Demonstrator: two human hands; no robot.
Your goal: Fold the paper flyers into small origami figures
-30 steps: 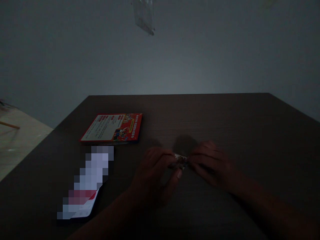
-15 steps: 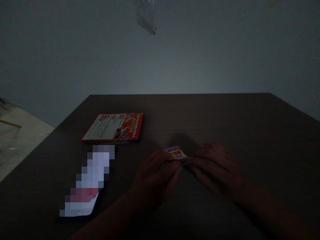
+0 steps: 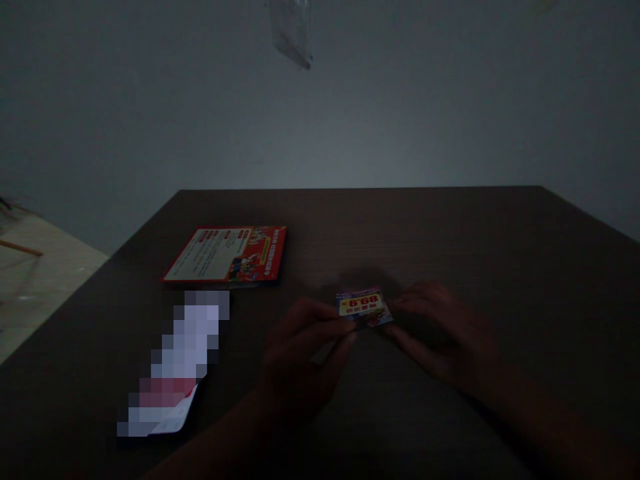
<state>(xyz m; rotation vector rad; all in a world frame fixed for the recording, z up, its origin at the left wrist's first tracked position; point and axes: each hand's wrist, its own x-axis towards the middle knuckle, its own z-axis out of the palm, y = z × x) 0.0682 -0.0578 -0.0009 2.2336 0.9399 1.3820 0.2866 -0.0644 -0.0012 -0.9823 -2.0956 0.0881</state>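
A small folded piece of printed paper, purple, yellow and blue with a large red "89.9" upside down to me, is held just above the dark table. My left hand pinches its left and lower edge between thumb and fingers. At the paper's right edge is my right hand, index finger along the side and thumb at the lower corner, seemingly holding it lightly. Dim light blurs where those fingertips meet the paper.
A red and white printed booklet or flat box lies at the table's back left. In front of it lies a lit phone, its screen mostly pixelated. Behind the table is a wall with a clear plastic bag hanging on it.
The paper has turned flatter and shows more of its printed face. My right hand's thumb and fingers have spread further apart, and my left fingers have shifted along the lower edge.
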